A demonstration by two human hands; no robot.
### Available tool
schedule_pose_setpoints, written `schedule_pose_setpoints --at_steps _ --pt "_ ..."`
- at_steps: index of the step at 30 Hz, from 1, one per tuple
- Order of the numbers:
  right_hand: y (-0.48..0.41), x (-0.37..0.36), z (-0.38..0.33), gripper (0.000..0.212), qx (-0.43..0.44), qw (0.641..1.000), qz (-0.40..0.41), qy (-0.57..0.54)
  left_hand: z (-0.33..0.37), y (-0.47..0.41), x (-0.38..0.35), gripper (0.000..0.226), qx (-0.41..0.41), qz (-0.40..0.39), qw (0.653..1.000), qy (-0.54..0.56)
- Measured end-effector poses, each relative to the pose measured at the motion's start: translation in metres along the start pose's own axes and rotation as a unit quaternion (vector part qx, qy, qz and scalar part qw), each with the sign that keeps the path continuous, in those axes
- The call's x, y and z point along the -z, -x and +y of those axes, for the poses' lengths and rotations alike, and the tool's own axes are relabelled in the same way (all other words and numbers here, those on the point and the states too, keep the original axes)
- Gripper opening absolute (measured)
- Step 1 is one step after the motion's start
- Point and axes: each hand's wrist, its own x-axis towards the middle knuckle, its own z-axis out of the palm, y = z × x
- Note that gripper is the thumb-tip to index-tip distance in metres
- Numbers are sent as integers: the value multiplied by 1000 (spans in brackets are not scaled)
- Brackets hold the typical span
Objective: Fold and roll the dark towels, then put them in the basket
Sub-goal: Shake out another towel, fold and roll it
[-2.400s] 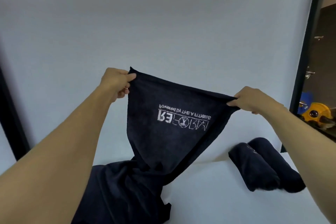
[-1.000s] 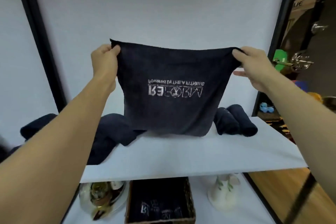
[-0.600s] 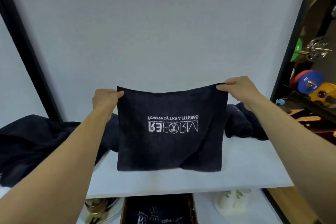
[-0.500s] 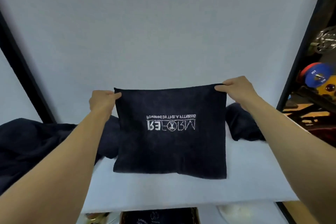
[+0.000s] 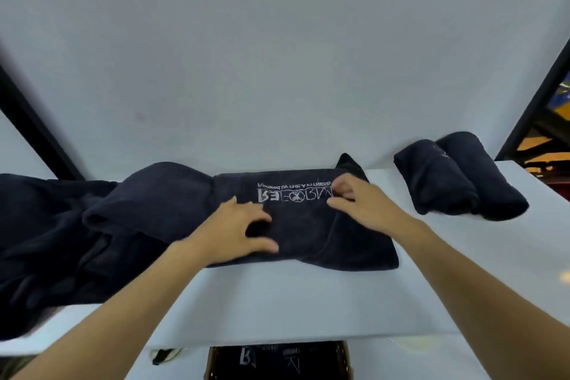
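One folded towel is pressed flat at the counter's middle by open fingers, nothing gripped. Two rolls wait near its right edge; a pile is left.

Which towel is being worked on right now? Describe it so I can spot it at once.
Look at the white shelf: in its middle lies a flat folded towel with both hands on it, left hand and right hand. Unlike the loose heap to its left and the two rolled towels at right, it shows white lettering, upside down.
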Motion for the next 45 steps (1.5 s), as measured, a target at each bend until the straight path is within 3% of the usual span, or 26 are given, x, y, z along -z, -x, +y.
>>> schedule_pose_setpoints --at_steps 2,5,7,9,12,14,19,22,24,26,28,30,33,36,41,43,45 --pt "33 -2 0 28 19 997 -58 38 -2 25 -13 98 -5 -31 998 -56" --pt "75 -4 0 52 43 978 -136 150 -17 52 -22 64 10 22 994 -105" --pt "87 -6 5 45 61 968 -89 226 -26 61 -27 32 -32 88 978 -184" --pt "91 -4 8 30 64 944 -37 320 -38 68 -32 25 -41 144 965 -214" --pt "107 21 17 29 55 918 -17 392 -28 89 -28 4 -79 190 956 -209" --pt "127 44 20 23 34 922 -49 383 -15 107 -33 13 -138 196 946 -217" --pt "154 53 11 15 5 892 -181 415 3 135 -38 23 -195 98 964 -154" --pt "146 57 -1 14 -49 921 -223 314 10 125 -21 29 -155 36 980 -116" --pt "132 62 -8 15 -57 956 -194 212 10 108 -12 46 -100 3 994 -43" --pt "109 65 -5 14 -47 980 -94 167 5 82 -2 46 -68 60 996 -26" --pt "76 66 3 16 -49 985 -4 165 -3 49 5 26 -20 138 989 -41" --pt "41 65 9 24 -80 988 31 132 -9 16 11 28 59 164 984 -43" --pt "-2 60 14 33 -124 985 26 119 -14 -27 16 46 165 82 976 -113" --pt "-31 58 19 15 -153 967 -10 205 -20 -55 24 47 225 18 966 -130" --pt "-59 64 24 30 -172 955 -46 235 -33 -69 42 20 213 -12 977 -29" --pt "-62 67 25 13 -171 961 -65 208 -37 -67 45 18 199 -7 980 -2" --pt "-61 69 26 27 -175 965 -93 174 -42 -66 46 27 206 -20 978 -1"
